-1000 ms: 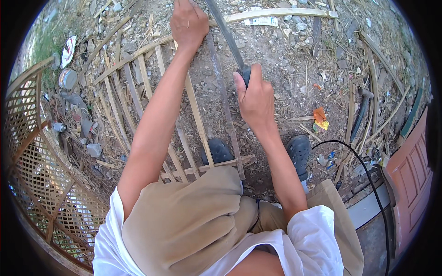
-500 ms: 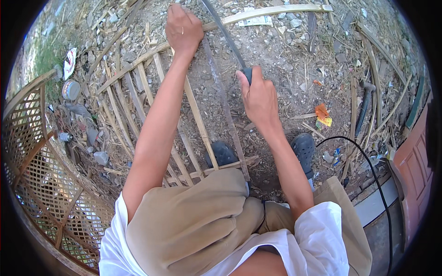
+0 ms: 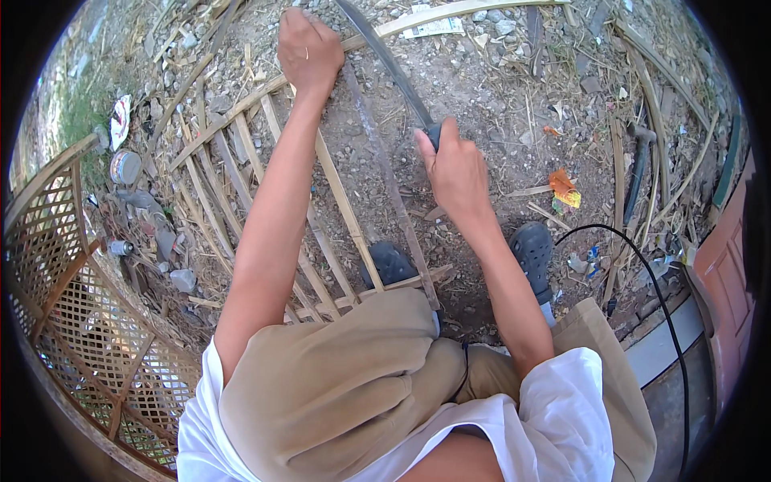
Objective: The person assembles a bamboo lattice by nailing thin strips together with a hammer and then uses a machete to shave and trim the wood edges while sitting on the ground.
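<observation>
My left hand [image 3: 310, 53] is closed over the long pale wooden strip [image 3: 434, 16] at the far side of a slatted frame, where several slats meet it. The hand hides the joint itself. The frame's thin bamboo-like slats [image 3: 343, 197] run back toward my knees, down to a short crosspiece [image 3: 418, 279] at their near end. My right hand [image 3: 459, 173] grips the dark handle of a machete [image 3: 393, 71]. Its long grey blade slants away to the upper left, passing just right of my left hand, with the tip cut off by the picture's edge.
A round lattice-woven panel [image 3: 88, 321] leans at the left. Beside it lie a tin [image 3: 126, 167] and small litter. At right are a hammer-like tool [image 3: 638, 177], an orange wrapper [image 3: 564, 189], a black cable [image 3: 654, 293] and a reddish panelled board [image 3: 727, 277]. My dark clogs [image 3: 532, 253] rest on gravelly soil.
My left hand and the machete blade sit slightly further left and up in the picture, the whole view having shifted a little. Both grips look the same.
</observation>
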`<state>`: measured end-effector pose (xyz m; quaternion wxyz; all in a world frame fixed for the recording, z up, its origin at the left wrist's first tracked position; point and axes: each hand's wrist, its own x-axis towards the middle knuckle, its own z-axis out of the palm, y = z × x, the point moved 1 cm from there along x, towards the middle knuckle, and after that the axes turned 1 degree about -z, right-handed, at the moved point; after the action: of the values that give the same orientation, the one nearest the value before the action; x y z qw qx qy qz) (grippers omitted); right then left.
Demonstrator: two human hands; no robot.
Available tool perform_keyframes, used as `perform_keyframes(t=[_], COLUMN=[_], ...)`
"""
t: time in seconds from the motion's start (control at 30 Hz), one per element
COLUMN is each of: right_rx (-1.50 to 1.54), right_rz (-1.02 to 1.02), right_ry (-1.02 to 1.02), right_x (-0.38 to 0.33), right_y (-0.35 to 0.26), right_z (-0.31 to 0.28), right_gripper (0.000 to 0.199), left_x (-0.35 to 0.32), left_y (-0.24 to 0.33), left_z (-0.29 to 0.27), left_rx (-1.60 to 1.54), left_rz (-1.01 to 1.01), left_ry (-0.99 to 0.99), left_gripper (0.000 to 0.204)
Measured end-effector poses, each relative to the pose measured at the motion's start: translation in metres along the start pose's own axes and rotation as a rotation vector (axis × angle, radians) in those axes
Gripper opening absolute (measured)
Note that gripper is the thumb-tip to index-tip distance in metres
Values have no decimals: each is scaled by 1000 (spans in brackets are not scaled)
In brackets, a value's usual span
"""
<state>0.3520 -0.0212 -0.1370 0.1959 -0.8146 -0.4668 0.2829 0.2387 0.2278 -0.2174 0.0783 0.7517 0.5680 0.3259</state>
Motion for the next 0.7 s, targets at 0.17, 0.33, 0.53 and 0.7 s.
perform_keyframes(t=[0.17,0.33,0.53,0.7], right_rx=[152,-8,87,63], right_rz=[-87,4,-79,-5], right_ry=[19,-20,17,-28], right_x=[-12,1,-8,-5], right_y=[-13,7,2,-4], right_z=[-8,-1,-3,-22], right_gripper=[43,42,43,42], left_x=[3,1,-1,-5], left_y=[-8,2,0,-1], left_z=[0,-2,-1,-5], left_rx=[-35,9,4,29], left_rz=[53,24,18,17], left_ry=[-14,2,-7,-13], left_gripper=[22,17,16,17])
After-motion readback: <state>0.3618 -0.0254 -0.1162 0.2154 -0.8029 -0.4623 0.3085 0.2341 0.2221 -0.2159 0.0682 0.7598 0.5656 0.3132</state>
